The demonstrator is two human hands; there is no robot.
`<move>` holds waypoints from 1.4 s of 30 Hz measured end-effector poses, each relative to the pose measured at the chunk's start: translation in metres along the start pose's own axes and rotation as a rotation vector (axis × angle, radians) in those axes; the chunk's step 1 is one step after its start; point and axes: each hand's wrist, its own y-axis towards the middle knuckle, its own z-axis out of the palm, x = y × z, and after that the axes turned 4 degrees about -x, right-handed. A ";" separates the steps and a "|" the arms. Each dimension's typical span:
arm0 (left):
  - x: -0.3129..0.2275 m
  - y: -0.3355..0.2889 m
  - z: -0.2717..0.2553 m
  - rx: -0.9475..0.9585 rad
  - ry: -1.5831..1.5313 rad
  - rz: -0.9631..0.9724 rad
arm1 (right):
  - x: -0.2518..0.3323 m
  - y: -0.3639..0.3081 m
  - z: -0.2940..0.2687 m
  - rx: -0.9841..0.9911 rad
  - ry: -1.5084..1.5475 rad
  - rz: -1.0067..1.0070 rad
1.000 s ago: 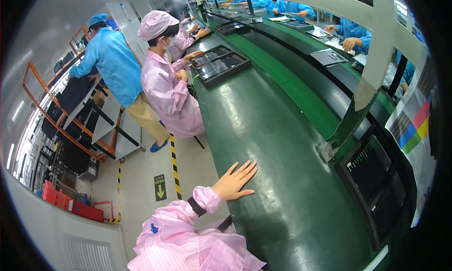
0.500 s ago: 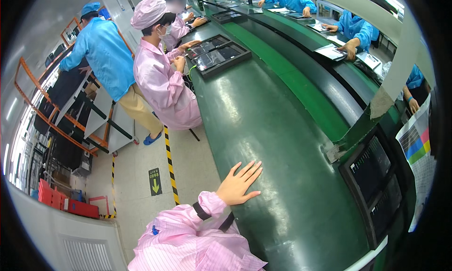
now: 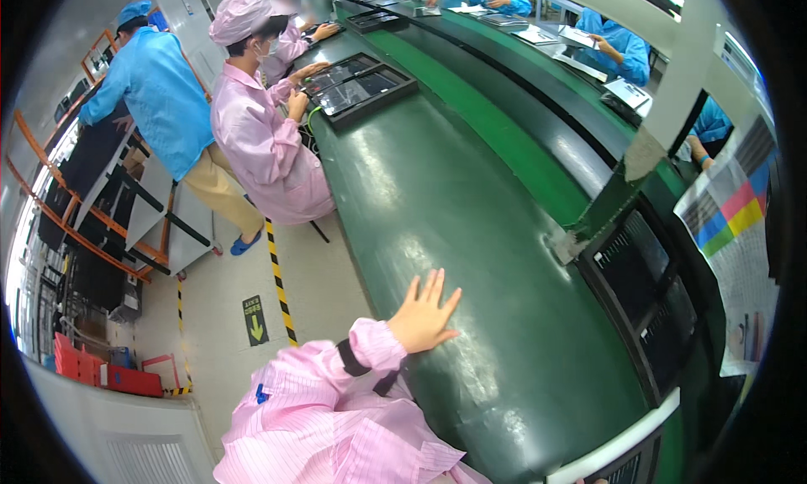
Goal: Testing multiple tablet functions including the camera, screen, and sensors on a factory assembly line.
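Observation:
My left hand is over the near left side of the green worktable, palm down, fingers stretched out and thumb apart. It holds nothing; whether the palm touches the surface I cannot tell. A pink sleeve with a black wristband covers that arm. At the bottom edge, past the table's white rim, the corner of a dark slatted frame shows. Beside it is a small skin-coloured sliver, perhaps my right hand, its fingers mostly cut off.
A black tray with two dark panels lies along the right side, near a post. Another such tray stands farther up, beside a co-worker in pink. People in blue work across the line. An orange-framed cart stands left.
The view has shifted, and the scene slides left in it. My left hand's fingers have tilted upward and drawn closer together. A dark frame's corner has appeared at the bottom right.

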 end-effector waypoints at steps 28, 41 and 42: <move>-0.386 0.037 0.075 0.622 -1.040 0.549 | 0.018 -0.031 -0.020 -0.091 0.246 0.251; -0.182 0.059 -0.005 0.464 -0.942 0.382 | 0.054 -0.049 -0.029 0.022 0.242 0.217; -0.165 0.056 -0.004 0.441 -0.944 0.340 | 0.060 -0.046 -0.031 0.008 0.206 0.169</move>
